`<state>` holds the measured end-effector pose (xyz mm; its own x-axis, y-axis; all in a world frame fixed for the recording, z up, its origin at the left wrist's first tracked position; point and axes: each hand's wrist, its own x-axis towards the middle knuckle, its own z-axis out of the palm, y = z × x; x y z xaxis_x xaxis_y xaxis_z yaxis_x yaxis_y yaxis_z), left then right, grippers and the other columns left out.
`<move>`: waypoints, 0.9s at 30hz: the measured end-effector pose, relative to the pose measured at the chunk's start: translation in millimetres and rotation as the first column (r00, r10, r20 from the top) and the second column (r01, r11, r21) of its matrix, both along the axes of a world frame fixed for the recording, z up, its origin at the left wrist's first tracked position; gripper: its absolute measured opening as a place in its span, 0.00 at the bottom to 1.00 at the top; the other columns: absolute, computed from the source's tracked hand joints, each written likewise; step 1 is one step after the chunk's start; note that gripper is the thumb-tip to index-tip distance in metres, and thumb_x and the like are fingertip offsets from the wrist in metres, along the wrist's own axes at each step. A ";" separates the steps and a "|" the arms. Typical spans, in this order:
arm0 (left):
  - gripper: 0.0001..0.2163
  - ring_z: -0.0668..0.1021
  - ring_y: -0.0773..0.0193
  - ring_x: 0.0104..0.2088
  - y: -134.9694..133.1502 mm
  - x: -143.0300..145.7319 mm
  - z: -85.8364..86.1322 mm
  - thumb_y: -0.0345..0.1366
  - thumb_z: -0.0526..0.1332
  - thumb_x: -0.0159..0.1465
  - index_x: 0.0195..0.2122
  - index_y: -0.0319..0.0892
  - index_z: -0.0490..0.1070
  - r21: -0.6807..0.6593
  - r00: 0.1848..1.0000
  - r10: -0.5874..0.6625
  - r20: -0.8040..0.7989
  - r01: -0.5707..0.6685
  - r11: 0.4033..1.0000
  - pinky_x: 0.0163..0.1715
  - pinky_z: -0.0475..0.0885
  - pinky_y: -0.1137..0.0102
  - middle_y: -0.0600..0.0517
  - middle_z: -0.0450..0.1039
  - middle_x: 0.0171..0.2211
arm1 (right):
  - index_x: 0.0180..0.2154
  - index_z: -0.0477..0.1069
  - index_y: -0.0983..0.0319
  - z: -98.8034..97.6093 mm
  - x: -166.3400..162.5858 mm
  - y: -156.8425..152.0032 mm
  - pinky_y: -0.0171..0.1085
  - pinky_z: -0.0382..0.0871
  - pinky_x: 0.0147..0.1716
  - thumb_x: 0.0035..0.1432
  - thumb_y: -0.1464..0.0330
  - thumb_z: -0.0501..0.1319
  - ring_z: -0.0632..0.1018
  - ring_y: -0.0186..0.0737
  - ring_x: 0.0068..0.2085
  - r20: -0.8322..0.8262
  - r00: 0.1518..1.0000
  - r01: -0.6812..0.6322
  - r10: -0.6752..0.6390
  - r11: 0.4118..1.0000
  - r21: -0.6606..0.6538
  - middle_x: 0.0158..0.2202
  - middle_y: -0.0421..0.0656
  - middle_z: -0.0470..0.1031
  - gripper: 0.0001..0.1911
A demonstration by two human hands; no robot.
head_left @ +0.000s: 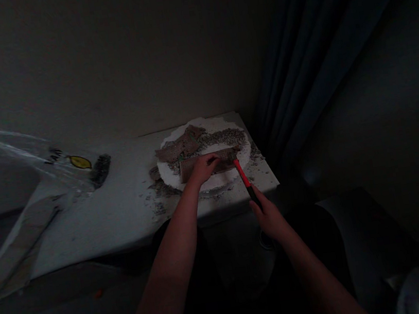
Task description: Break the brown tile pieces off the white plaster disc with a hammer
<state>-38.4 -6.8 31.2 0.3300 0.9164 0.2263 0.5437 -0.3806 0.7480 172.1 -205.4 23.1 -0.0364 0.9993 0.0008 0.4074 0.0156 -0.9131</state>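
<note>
My left hand rests on a flat brownish slab, its fingers curled over the slab's top. The slab lies on a round white disc near the table's right corner. My right hand is wrapped round the black grip of a hammer with a red handle. The hammer's head sits against the right end of the slab. Another brown slab and grey crumbs lie on the far part of the disc.
The white table carries scattered crumbs around the disc. A clear plastic bag with a yellow mark lies at the left, beside a long pale board. A dark curtain hangs at the right, and a plain wall stands behind.
</note>
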 end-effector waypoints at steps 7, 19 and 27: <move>0.09 0.78 0.61 0.38 3.2 5.8 -9.7 0.35 0.62 0.62 0.41 0.39 0.78 0.033 0.998 -0.009 -0.061 0.011 0.999 0.44 0.72 0.66 0.48 0.80 0.39 | 0.69 0.51 0.59 -0.4 1.4 0.3 0.47 0.59 0.63 0.66 0.63 0.52 0.65 0.45 0.64 -0.006 1.000 -0.003 0.003 1.000 -0.003 0.64 0.46 0.65 0.32; 0.12 0.80 0.60 0.41 2.5 7.1 -14.7 0.37 0.61 0.64 0.45 0.40 0.78 0.021 0.999 0.035 0.008 -0.035 0.999 0.47 0.73 0.64 0.47 0.80 0.43 | 0.69 0.53 0.60 -1.3 0.7 1.0 0.48 0.59 0.63 0.66 0.63 0.52 0.65 0.45 0.65 -0.013 1.000 0.006 -0.006 1.000 0.016 0.65 0.48 0.64 0.31; 0.11 0.79 0.59 0.42 3.1 8.5 -15.7 0.38 0.62 0.64 0.45 0.41 0.78 0.055 0.999 0.039 -0.028 -0.037 0.998 0.47 0.72 0.64 0.47 0.80 0.43 | 0.69 0.51 0.59 -0.6 1.4 -0.7 0.48 0.60 0.63 0.66 0.62 0.52 0.66 0.45 0.64 -0.004 1.000 0.013 -0.013 1.000 -0.018 0.63 0.47 0.67 0.32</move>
<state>-29.9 -3.7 15.4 0.3024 0.9150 0.2669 0.5797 -0.3989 0.7106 173.5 -206.1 22.5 -0.0234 0.9996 -0.0168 0.4038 -0.0059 -0.9148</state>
